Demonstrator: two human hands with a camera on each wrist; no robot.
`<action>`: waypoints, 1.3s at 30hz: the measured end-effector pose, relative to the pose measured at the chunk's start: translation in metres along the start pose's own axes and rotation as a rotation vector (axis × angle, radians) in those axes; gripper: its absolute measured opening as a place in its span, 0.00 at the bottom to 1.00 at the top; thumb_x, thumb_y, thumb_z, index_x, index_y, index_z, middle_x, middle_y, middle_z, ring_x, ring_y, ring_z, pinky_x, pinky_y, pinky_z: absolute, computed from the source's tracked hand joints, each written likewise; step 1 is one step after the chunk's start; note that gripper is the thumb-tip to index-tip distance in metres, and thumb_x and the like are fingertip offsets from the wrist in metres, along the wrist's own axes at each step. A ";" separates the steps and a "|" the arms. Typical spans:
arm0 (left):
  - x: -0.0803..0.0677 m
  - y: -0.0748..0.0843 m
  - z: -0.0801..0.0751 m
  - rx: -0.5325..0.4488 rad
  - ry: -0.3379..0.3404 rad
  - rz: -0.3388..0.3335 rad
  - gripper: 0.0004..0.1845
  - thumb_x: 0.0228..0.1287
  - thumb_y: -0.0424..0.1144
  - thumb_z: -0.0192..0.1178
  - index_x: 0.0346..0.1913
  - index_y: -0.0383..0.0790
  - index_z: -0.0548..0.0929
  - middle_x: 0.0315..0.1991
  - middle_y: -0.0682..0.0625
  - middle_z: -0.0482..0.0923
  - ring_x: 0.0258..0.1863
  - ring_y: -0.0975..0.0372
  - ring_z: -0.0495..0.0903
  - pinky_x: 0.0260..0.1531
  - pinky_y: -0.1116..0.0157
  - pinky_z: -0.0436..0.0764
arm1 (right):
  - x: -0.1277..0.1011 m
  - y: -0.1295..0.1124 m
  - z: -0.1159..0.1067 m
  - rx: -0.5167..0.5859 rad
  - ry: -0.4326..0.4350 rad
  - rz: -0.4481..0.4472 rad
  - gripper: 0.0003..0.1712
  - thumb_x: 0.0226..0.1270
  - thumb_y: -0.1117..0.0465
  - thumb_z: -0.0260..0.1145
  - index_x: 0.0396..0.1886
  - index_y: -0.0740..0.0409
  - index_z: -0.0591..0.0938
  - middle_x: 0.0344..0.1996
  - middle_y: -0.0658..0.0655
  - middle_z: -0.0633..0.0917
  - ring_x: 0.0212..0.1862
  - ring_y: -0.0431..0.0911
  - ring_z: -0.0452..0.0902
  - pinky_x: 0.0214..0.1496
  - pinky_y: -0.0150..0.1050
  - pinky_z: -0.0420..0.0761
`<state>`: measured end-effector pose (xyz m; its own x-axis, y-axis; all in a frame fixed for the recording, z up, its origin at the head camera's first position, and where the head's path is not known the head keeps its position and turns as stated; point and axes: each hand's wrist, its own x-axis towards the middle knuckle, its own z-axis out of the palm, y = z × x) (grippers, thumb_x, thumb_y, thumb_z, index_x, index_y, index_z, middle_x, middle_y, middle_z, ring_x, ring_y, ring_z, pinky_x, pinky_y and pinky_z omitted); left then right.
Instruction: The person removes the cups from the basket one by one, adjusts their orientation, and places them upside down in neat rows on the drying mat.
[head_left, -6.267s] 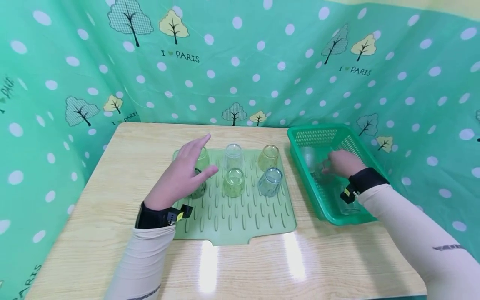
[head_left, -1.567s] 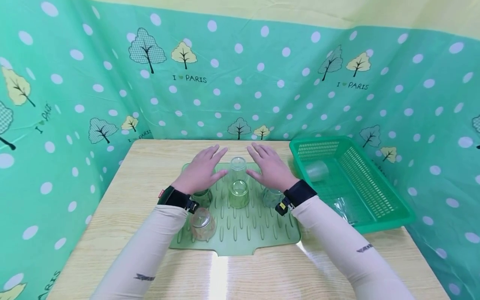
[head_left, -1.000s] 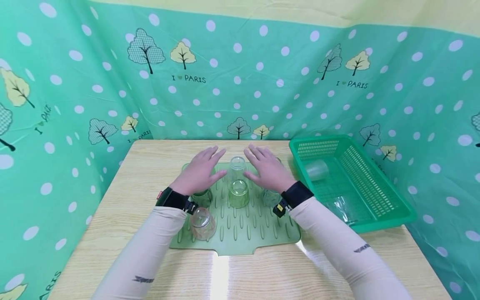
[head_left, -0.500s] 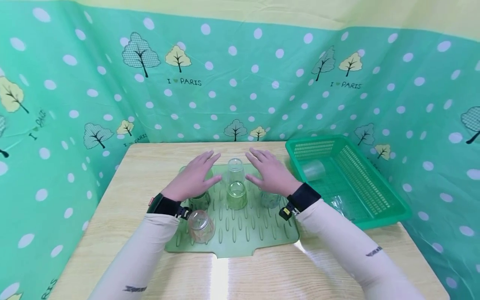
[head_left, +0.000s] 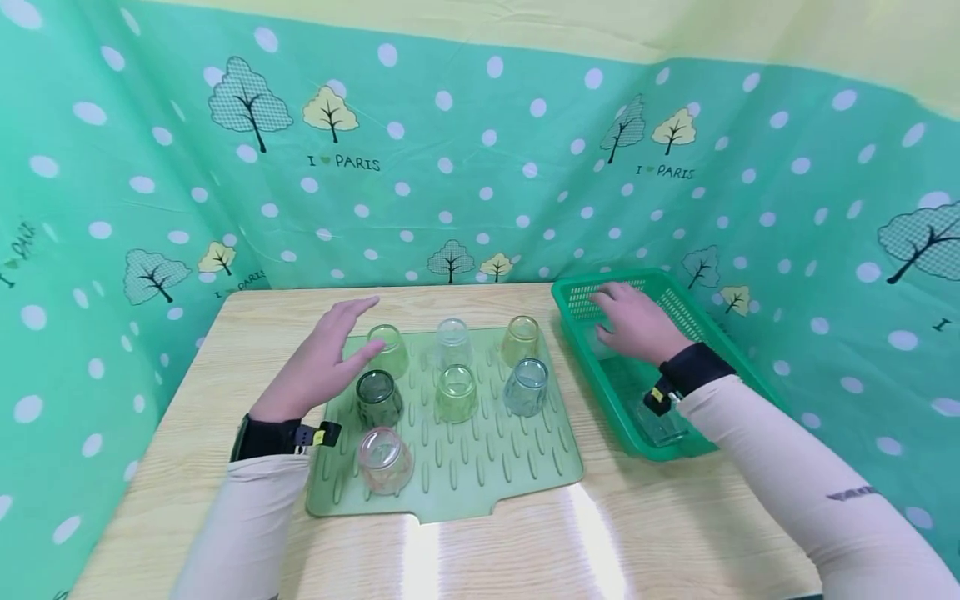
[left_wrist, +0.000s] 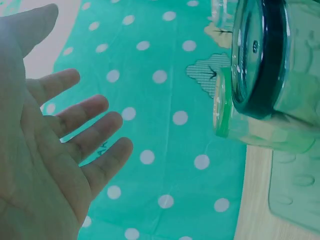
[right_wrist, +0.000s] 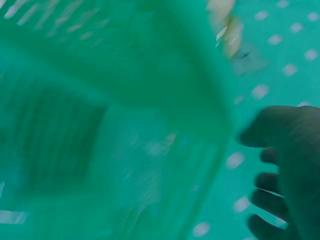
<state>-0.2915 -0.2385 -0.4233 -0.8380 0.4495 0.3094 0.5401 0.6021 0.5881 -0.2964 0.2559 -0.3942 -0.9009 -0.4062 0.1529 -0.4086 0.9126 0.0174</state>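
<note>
On the green drying mat (head_left: 450, 450) stand several tinted glasses, base up. They include a dark glass (head_left: 378, 400), a green glass (head_left: 392, 354), a clear glass (head_left: 453, 346), a yellow glass (head_left: 520, 343), a light green glass (head_left: 456, 396), a blue glass (head_left: 527, 389) and a pink glass (head_left: 386, 462). My left hand (head_left: 317, 367) hovers beside the dark and green ones, palm and spread fingers bare in the left wrist view. Over the green basket (head_left: 611, 408), my right hand (head_left: 639, 323) has its fingers apart and slightly bent, near a partly hidden clear glass (head_left: 602, 343).
Another clear glass (head_left: 662, 425) lies at the basket's near end. The basket sits right of the mat on the wooden table (head_left: 510, 558). A polka-dot curtain (head_left: 420, 150) encloses the table's back and sides. Blur affects the right wrist view.
From above the mat, my right hand has moved right over the basket. My left hand has shifted left. The pink glass stands on the mat, where it was absent in the oldest frame.
</note>
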 end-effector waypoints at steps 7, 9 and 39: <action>-0.012 -0.007 0.005 -0.121 0.098 -0.064 0.35 0.80 0.54 0.53 0.83 0.59 0.55 0.75 0.46 0.63 0.71 0.48 0.66 0.67 0.38 0.69 | -0.009 0.048 0.042 0.034 -0.288 -0.056 0.40 0.62 0.61 0.78 0.72 0.68 0.73 0.69 0.73 0.73 0.69 0.69 0.69 0.66 0.62 0.76; -0.017 -0.008 0.004 -0.148 0.134 -0.090 0.34 0.81 0.52 0.52 0.83 0.57 0.55 0.74 0.44 0.63 0.71 0.47 0.66 0.66 0.37 0.68 | -0.010 0.055 0.051 0.037 -0.281 -0.087 0.40 0.61 0.61 0.79 0.71 0.67 0.75 0.68 0.72 0.74 0.69 0.68 0.69 0.68 0.63 0.75; -0.012 0.001 -0.003 -0.210 0.154 -0.078 0.35 0.81 0.45 0.53 0.84 0.55 0.52 0.74 0.41 0.64 0.71 0.46 0.65 0.71 0.40 0.65 | 0.055 0.066 0.038 0.131 -0.530 0.186 0.35 0.56 0.47 0.81 0.54 0.69 0.84 0.44 0.63 0.87 0.46 0.58 0.84 0.48 0.57 0.85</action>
<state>-0.2808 -0.2451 -0.4242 -0.8870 0.2918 0.3579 0.4591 0.4739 0.7514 -0.3783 0.2918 -0.4218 -0.8957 -0.2387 -0.3753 -0.2209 0.9711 -0.0905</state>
